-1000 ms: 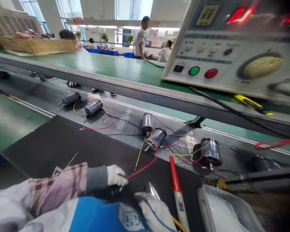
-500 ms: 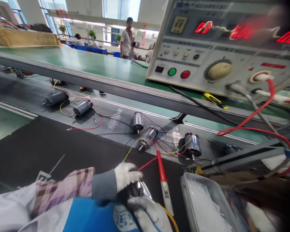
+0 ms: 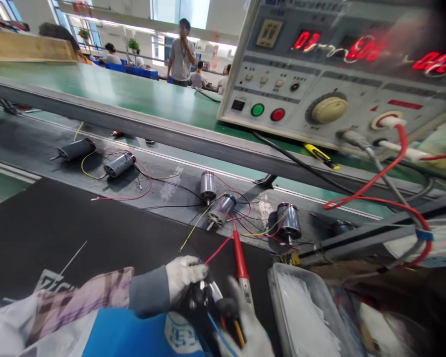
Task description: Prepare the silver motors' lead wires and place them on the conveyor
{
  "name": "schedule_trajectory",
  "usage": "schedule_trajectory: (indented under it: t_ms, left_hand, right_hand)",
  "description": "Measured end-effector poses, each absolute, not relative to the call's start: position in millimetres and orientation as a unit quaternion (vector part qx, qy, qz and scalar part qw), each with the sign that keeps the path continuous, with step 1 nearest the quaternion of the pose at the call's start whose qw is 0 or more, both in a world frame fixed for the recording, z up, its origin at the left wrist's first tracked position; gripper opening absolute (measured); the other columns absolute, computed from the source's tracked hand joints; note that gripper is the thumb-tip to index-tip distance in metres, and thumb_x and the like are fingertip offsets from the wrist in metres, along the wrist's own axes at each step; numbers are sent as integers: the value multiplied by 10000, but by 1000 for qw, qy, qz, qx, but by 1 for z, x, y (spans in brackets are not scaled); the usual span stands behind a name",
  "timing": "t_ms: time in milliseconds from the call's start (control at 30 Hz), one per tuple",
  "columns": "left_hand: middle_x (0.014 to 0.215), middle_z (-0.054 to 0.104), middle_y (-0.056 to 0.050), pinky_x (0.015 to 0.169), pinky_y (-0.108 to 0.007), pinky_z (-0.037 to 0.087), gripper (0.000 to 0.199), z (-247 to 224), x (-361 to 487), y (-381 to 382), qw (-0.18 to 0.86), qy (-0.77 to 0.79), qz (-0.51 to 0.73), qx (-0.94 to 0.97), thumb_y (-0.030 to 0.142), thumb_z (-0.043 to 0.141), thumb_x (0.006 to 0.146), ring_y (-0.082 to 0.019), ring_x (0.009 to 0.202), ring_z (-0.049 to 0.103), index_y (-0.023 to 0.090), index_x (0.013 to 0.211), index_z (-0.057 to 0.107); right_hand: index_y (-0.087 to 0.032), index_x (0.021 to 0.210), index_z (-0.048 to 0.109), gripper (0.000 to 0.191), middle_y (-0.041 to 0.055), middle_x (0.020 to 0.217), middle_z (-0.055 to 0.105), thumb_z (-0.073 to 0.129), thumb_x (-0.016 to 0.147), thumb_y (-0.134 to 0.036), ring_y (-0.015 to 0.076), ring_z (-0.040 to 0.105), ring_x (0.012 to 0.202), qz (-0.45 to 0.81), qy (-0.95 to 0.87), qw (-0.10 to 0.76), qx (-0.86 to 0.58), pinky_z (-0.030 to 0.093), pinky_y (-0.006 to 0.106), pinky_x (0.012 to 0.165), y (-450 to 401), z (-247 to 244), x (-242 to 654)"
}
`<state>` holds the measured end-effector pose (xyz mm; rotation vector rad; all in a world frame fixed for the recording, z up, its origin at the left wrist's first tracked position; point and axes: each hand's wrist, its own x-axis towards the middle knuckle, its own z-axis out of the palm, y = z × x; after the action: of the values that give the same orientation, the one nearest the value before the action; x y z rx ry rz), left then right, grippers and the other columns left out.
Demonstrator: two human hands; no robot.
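Note:
My left hand (image 3: pixel 186 276), in a white glove with a grey cuff, is closed at the lower middle, where a red wire (image 3: pixel 218 249) runs to its fingertips. Below those fingers a shiny metal piece (image 3: pixel 215 291) shows between dark shapes, mostly hidden. Close on its right is my right hand (image 3: pixel 247 325), gloved and smeared by motion. A blue wire (image 3: pixel 220 329) and an orange strip (image 3: pixel 239 333) pass beside its fingers; its grip is unclear. Behind it lies a test probe (image 3: pixel 241 258) with a red tip end and a pale handle, on the black mat (image 3: pixel 126 233).
Several silver motors (image 3: pixel 288 220) with loose wires lie along the grey strip behind the mat. At right stands a clear tray (image 3: pixel 277 297) of white strips. An electrical tester (image 3: pixel 319 74) and a yellow-black cutter (image 3: pixel 321 156) occupy the shelf. People (image 3: pixel 180 54) are in the background.
My right hand has lifted and turned its fingers upward beside the probe. My left hand keeps its closed pose. The whole view has shifted slightly, so things appear further left.

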<state>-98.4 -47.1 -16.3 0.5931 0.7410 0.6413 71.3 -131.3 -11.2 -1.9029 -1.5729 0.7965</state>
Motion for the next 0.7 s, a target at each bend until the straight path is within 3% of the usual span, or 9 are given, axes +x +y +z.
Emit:
schedule_trajectory:
  t_ms: [67,133,233,333,467,567,633,700]
  left_hand:
    - [490,546,12,375,-209,389,448,-8,-98,-43,838,361,324,250,473,744,508,-101,392,502,133,679,506]
    - [485,551,5,370,-203,394,476,1,-98,-39,839,367,331,226,461,769,466,-101,394,508,123,683,514]
    - [488,544,9,370,-204,407,485,9,-100,-35,844,358,341,208,447,778,460,-96,393,508,117,699,514]
    - [502,539,9,319,-186,366,489,9,-103,-31,847,345,339,222,485,744,508,-98,368,500,122,733,504]
    - [544,544,11,300,-167,341,493,5,-106,-28,843,358,309,254,521,701,553,-81,349,489,126,772,502]
    - [565,559,-5,325,-175,362,487,0,-105,-29,827,366,315,288,531,685,568,-88,382,509,121,769,516]
    - [552,548,-1,354,-178,376,474,-3,-106,-30,817,366,328,303,527,686,570,-87,409,514,117,748,529]
    - [518,518,16,362,-180,375,467,-5,-110,-29,806,372,343,308,529,684,571,-80,404,496,115,732,540]
  right_hand:
    - [-161,1312,336,704,131,1241,509,448,705,-499,313,470,1128,230,-537,238,-776,367,441,939,-122,-38,104]
    - [-21,1246,403,746,239,1185,513,451,688,-514,357,492,1087,215,-502,169,-821,374,460,914,-110,-64,133]
    - [-82,1087,544,556,177,924,636,445,695,-463,306,613,847,251,-501,122,-819,447,414,781,-97,-85,156]
    - [-146,997,567,449,112,791,645,389,721,-454,265,621,705,282,-503,183,-796,467,384,670,-98,-80,159]
    - [-187,1213,423,690,115,1025,586,586,593,-443,283,583,880,259,-508,304,-763,456,387,742,-91,-47,150]
    - [-186,1266,358,791,20,734,594,644,575,-442,191,572,625,403,-486,372,-681,461,321,585,-55,-9,140]
    - [-186,1220,417,726,-65,535,484,641,597,-484,102,442,425,494,-443,424,-616,383,242,433,-25,17,134]
    - [-197,1124,511,606,-92,477,425,643,613,-496,53,337,362,539,-422,440,-581,292,192,364,-3,35,126]
